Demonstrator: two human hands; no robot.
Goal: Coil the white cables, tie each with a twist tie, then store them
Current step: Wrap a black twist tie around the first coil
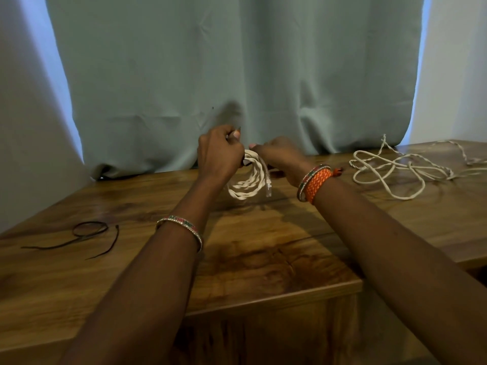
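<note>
Wooden table, teal curtain behind. Spare twist ties at 9 o'clock. Centre: left hand and right hand gripping coiled cable, apparently tying it. Loose cable at 2 o'clock awaits. Next: cinch twist, hold coil firm.

Coiled cable held above the table at its middle, between both hands. Left of the coil, nearer the front edge: loose ties. Right of it: uncoiled cable. Behind it: curtain.
</note>
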